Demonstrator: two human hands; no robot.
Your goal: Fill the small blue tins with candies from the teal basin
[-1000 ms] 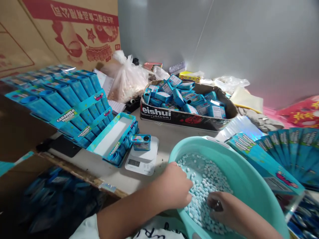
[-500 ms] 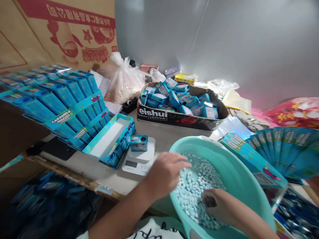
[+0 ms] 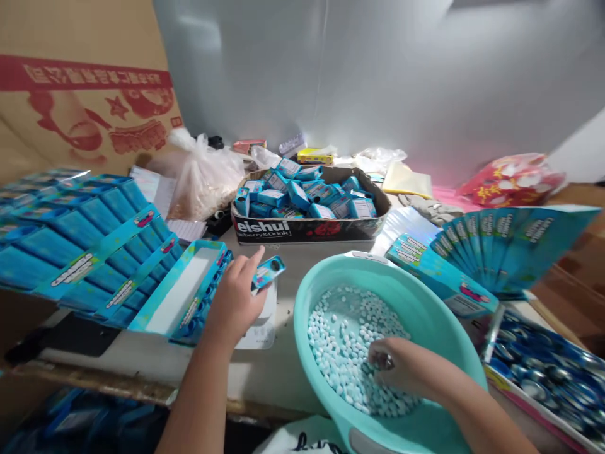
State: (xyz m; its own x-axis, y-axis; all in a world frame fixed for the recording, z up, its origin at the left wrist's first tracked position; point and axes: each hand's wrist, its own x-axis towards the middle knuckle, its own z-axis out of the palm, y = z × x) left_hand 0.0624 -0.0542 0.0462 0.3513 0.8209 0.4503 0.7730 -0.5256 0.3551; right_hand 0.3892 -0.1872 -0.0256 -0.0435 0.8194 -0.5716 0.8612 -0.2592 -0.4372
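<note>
My left hand is closed on a small blue carton, tilted above the white kitchen scale. A dark round hole shows in the carton's side. Much of the scale is hidden behind that hand. Inside the turquoise basin, my right hand has its fingers curled over the small white candies. Something small and shiny shows between those fingers; its kind is unclear. Left of the scale lies a long blue display box, partly filled with blue cartons.
Stacked display boxes stand at the left. Behind the scale is a black cardboard tray full of blue cartons. At the right are fanned blue card sheets and a box of shiny blue-rimmed round pieces. A plastic bag sits at the back.
My left hand has moved left from the basin's rim to the scale and taken hold of the carton. My right hand stays in the basin. The view has shifted to the right.
</note>
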